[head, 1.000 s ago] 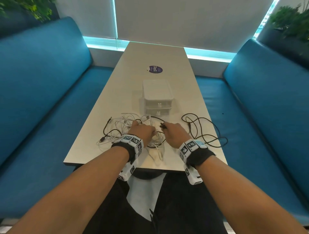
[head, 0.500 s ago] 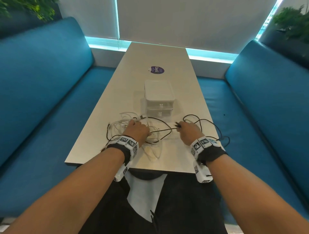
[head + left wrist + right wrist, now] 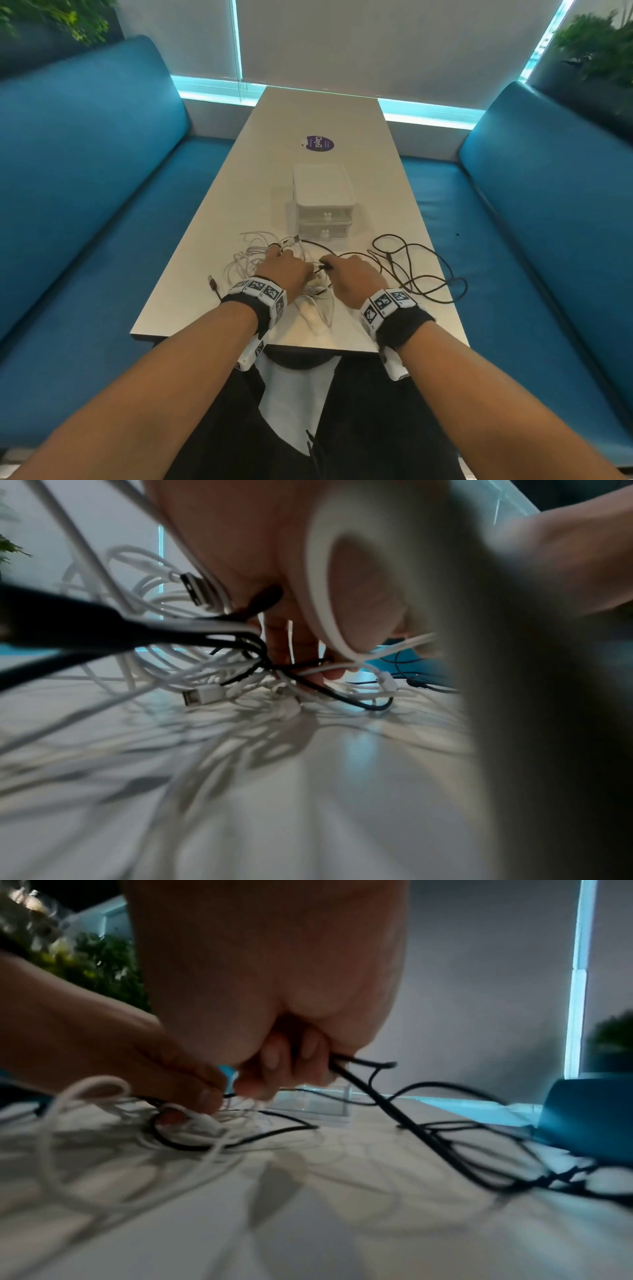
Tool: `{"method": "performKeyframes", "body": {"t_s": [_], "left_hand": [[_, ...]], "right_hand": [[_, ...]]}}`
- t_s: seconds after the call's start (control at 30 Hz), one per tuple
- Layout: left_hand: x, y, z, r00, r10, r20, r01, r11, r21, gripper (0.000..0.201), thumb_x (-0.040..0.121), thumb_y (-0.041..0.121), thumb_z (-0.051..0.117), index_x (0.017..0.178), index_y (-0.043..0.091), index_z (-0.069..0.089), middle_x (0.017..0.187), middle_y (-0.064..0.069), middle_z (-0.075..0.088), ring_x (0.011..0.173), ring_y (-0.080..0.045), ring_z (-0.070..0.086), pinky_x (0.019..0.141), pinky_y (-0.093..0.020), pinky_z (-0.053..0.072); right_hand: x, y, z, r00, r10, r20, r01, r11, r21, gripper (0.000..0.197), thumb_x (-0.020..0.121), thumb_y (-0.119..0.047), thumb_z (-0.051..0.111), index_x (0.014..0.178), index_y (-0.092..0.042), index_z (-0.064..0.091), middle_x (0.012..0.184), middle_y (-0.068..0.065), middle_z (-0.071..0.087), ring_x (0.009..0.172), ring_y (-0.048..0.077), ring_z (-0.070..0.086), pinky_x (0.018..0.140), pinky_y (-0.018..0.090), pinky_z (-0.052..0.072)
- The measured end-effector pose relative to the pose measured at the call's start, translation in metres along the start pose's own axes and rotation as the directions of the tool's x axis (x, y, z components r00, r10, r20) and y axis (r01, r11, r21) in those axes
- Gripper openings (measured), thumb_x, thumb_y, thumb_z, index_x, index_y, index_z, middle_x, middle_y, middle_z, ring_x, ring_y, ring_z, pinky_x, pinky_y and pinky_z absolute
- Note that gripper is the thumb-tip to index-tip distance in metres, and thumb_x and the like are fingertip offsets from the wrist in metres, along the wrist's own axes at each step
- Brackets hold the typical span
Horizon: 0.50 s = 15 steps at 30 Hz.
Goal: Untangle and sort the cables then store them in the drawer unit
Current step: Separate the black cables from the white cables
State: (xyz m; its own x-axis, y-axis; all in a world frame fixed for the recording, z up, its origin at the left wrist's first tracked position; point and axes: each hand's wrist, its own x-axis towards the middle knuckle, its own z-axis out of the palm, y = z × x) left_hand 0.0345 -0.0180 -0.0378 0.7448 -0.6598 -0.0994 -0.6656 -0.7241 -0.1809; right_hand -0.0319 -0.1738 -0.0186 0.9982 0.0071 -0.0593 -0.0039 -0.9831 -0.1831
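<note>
left hand (image 3: 284, 270) fingers curled into white cables (image 3: 253, 257), tangle on near surface (image 3: 239, 192) | right hand (image 3: 356, 275) pinches black cable (image 3: 421, 270), plug end pointing left, loops sprawled right | drawer unit (image 3: 322, 202) just beyond, fronts facing person

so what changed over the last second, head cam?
The right hand, gripping the black cable, pulled out to the right half a second ago and has come back in beside the left hand. The left hand stayed on the white cable tangle, fingers curled in it. More black cable now lies loose on the right. Drawer unit unmoved, drawers closed.
</note>
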Motion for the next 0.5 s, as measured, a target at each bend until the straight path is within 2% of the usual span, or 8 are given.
{"method": "performKeyframes", "body": {"t_s": [0.07, 0.17, 0.27, 0.33, 0.4, 0.5], "left_hand": [[-0.002, 0.002, -0.002, 1.000, 0.020, -0.023, -0.020, 1.000, -0.021, 0.027, 0.106, 0.033, 0.034, 0.118, 0.031, 0.058, 0.098, 0.002, 0.070, 0.103, -0.025, 0.053, 0.100, -0.044, 0.030], [-0.001, -0.001, 0.005, 1.000, -0.010, -0.005, 0.009, 0.996, -0.085, 0.027, 0.106, 0.037, 0.032, 0.109, 0.031, 0.058, 0.094, 0.002, 0.068, 0.103, -0.027, 0.052, 0.100, -0.044, 0.031], [0.002, -0.004, 0.005, 1.000, -0.023, 0.018, 0.025, 0.991, -0.128, 0.034, 0.106, 0.043, 0.029, 0.101, 0.028, 0.058, 0.094, 0.001, 0.065, 0.104, -0.027, 0.050, 0.101, -0.044, 0.031], [0.003, -0.005, 0.002, 1.000, -0.012, 0.004, 0.012, 0.992, -0.129, 0.032, 0.107, 0.038, 0.031, 0.097, 0.025, 0.058, 0.098, 0.000, 0.065, 0.104, -0.024, 0.049, 0.101, -0.041, 0.028], [0.000, -0.011, 0.001, 1.000, -0.025, -0.006, 0.024, 0.994, -0.111, 0.027, 0.107, 0.030, 0.035, 0.099, 0.025, 0.060, 0.102, 0.003, 0.064, 0.106, -0.023, 0.047, 0.101, -0.040, 0.025], [-0.003, -0.023, 0.006, 0.999, -0.035, 0.008, 0.036, 0.997, -0.074, 0.022, 0.104, 0.025, 0.038, 0.101, 0.029, 0.059, 0.104, 0.008, 0.066, 0.109, -0.021, 0.048, 0.101, -0.043, 0.025]], "right_hand": [[0.003, -0.004, 0.007, 0.999, 0.000, 0.035, -0.002, 0.998, 0.069, 0.025, 0.102, -0.027, 0.041, 0.120, -0.024, 0.058, 0.099, 0.009, 0.066, 0.084, 0.030, 0.064, 0.074, 0.045, 0.057], [0.005, 0.001, 0.012, 0.999, 0.011, 0.044, -0.017, 0.991, 0.134, 0.022, 0.103, -0.032, 0.041, 0.111, -0.020, 0.057, 0.095, 0.010, 0.066, 0.082, 0.030, 0.063, 0.073, 0.047, 0.056], [0.004, 0.009, 0.011, 0.999, 0.007, 0.042, -0.013, 0.991, 0.132, 0.022, 0.103, -0.033, 0.041, 0.111, -0.021, 0.058, 0.092, 0.009, 0.066, 0.080, 0.029, 0.063, 0.072, 0.046, 0.056], [0.004, 0.018, 0.008, 0.999, 0.027, 0.022, -0.029, 0.994, 0.109, 0.022, 0.102, -0.034, 0.041, 0.111, -0.023, 0.059, 0.092, 0.008, 0.066, 0.080, 0.029, 0.063, 0.072, 0.044, 0.056], [0.002, 0.035, 0.003, 0.996, 0.090, -0.014, -0.089, 0.993, 0.074, 0.023, 0.102, -0.036, 0.041, 0.111, -0.024, 0.059, 0.093, 0.009, 0.065, 0.081, 0.029, 0.063, 0.073, 0.043, 0.056], [-0.006, 0.071, -0.005, 0.966, 0.257, -0.029, -0.256, 0.966, 0.026, 0.023, 0.102, -0.034, 0.043, 0.111, -0.023, 0.061, 0.096, 0.007, 0.064, 0.078, 0.026, 0.059, 0.073, 0.036, 0.052]]}}
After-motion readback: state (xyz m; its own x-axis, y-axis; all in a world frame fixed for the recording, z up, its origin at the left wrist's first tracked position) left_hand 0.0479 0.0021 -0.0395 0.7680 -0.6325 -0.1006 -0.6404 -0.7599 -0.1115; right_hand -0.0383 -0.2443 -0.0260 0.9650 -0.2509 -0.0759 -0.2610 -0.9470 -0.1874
